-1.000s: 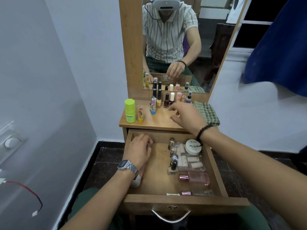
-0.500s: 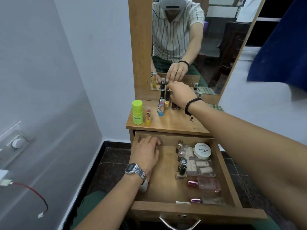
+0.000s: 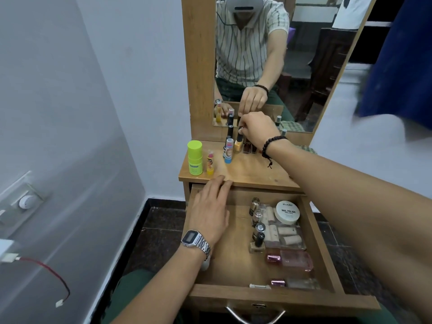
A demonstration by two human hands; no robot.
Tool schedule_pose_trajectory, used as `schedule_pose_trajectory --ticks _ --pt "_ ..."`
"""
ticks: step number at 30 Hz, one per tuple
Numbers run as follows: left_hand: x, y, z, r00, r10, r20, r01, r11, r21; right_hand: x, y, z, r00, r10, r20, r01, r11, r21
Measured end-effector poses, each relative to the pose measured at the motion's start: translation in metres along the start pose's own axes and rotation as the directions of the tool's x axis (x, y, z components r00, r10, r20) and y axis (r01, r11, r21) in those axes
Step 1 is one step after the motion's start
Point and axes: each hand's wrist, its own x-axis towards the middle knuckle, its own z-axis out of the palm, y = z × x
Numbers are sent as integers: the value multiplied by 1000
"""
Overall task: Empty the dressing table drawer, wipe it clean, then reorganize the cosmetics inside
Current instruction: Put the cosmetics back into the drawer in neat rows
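- R fingers (image 3: 243, 130) pinch black cap of yellow nail-polish bottle (image 3: 238, 143), to lift it into wooden drawer (image 3: 275, 296).
- L hand (image 3: 210, 206) fingers spread flat, steadying drawer.

My right hand (image 3: 256, 129) reaches far forward with its fingertips pinched together. My left hand (image 3: 211, 209) lies flat, with its fingers straight.

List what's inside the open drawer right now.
In the drawer: a white nail polish tub, upright nail polish bottles, pink bottles lying flat. The left hand hides the left rear corner.
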Motion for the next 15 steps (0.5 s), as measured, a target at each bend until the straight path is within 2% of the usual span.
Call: schedule_pose_trajectory --ticks 4,15 --pt "1 -2 4 999 -9 53 7 999 35 -4 4 -10 1000 17 -23 -16 999 39" --pt "2 -3 6 999 -19 47 17 999 30 -36 5 -52 981 -37 -191 66 987 149"
